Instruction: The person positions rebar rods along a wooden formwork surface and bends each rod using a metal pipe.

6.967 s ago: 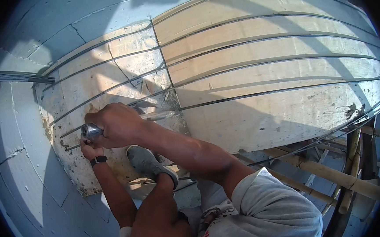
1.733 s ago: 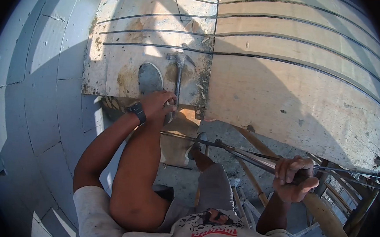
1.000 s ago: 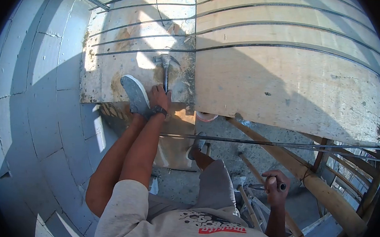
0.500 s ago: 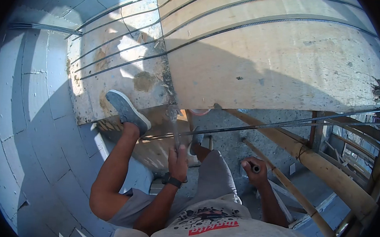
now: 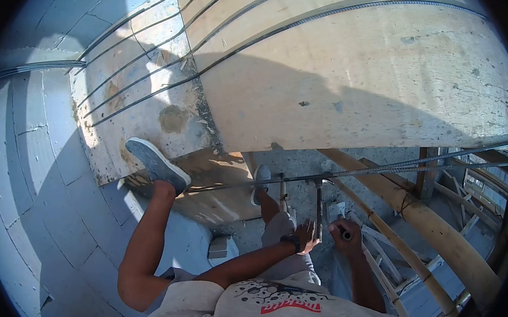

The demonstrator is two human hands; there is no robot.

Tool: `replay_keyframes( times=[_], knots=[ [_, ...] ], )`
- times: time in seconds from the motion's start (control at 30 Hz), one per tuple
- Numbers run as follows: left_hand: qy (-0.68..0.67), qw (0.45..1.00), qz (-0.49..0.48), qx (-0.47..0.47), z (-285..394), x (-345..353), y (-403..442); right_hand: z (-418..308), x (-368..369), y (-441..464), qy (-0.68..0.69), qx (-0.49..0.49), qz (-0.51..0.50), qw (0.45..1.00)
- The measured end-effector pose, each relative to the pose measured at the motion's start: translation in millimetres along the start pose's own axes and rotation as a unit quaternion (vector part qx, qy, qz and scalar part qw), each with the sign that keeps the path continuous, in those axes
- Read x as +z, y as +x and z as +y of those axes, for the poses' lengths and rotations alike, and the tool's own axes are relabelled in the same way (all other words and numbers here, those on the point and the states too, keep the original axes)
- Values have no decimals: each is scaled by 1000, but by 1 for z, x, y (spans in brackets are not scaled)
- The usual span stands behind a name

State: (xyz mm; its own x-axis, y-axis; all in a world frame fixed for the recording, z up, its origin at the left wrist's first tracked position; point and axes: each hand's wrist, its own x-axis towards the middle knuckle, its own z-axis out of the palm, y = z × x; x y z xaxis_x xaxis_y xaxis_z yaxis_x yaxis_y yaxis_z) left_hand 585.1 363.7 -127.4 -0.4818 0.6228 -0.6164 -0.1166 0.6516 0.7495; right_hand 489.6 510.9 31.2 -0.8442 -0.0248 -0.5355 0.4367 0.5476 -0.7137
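Observation:
My left hand point(image 5: 305, 237), with a dark watch at its wrist, is at the handle of the hammer point(image 5: 320, 207). The hammer points away from my body, its metal head at the far end. Some of my fingers look fairly straight along the handle. Close by on the right, my right hand point(image 5: 348, 239) is closed round a dark tool with a round, hollow-looking end; the rest of that tool is hidden. Beyond both hands, long thin steel bars point(image 5: 300, 178) run across the gap below the plywood.
Plywood sheets point(image 5: 281, 110) carry several curved steel bars at the top. A grey block wall point(image 5: 47, 162) stands left. One shoe point(image 5: 156, 163) rests on the plywood edge, the other point(image 5: 260, 182) lower. Bamboo poles point(image 5: 437, 230) and timber frames point(image 5: 435, 262) lie right, over a drop.
My left hand has carried the hammer off the plywood, across to the right beside my right hand. My right hand keeps its dark tool. The view has turned.

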Motion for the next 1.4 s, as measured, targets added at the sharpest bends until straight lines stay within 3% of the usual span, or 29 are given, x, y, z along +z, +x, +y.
replay_keyframes(
  times=[0.07, 0.13, 0.17, 0.2, 0.23, 0.33, 0.37, 0.47, 0.57, 0.67, 0.77, 0.9, 1.0, 1.13, 1.3, 1.4],
  knots=[
    [-7, 986, -147, 84, -12, 24, 19, 0, -7, 2, 9, -2, 15, 1000],
    [-165, 980, -96, 55, -36, 4, 3, 2, -9, 1, 27, 2, 30, 999],
    [-219, 975, -40, 0, -43, -32, -7, 2, -10, 5, 38, 2, 36, 999],
    [-197, 962, 181, -61, -59, -45, -21, 1, -10, 9, 49, -1, 41, 998],
    [-204, 928, 246, -192, -74, -67, -37, 1, -9, 13, 43, 3, 38, 998],
    [-144, 841, 380, -357, -125, -110, -73, -1, -2, 22, 38, -4, 1, 999],
    [-120, 827, 449, -318, -133, -117, -82, -5, 1, 24, 37, -13, -9, 999],
    [150, 810, 537, -180, -163, -129, -80, -25, 6, 23, 34, -47, -31, 998],
    [118, 913, 357, -161, -185, -151, -77, -52, -3, 18, 38, -98, -33, 994],
    [98, 930, 286, -208, -181, -177, -67, -72, -16, 9, 60, -136, -12, 989],
    [167, 942, 272, -108, -190, -187, -60, -92, -34, -3, 93, -150, 7, 984],
    [148, 952, 224, -146, -188, -195, -56, -123, -59, -24, 78, -144, 25, 986],
    [116, 956, 188, -193, -180, -199, -68, -142, -82, -33, 37, -234, 41, 971],
    [69, 953, 215, -202, -159, -195, -112, -163, -118, -52, 60, -194, 51, 978],
    [66, 955, 216, -193, -177, -196, -143, -169, -149, -58, 125, -165, 158, 965],
    [25, 919, 314, -237, -161, -226, -145, -177, -162, -54, 177, -109, 216, 954]
  ],
)
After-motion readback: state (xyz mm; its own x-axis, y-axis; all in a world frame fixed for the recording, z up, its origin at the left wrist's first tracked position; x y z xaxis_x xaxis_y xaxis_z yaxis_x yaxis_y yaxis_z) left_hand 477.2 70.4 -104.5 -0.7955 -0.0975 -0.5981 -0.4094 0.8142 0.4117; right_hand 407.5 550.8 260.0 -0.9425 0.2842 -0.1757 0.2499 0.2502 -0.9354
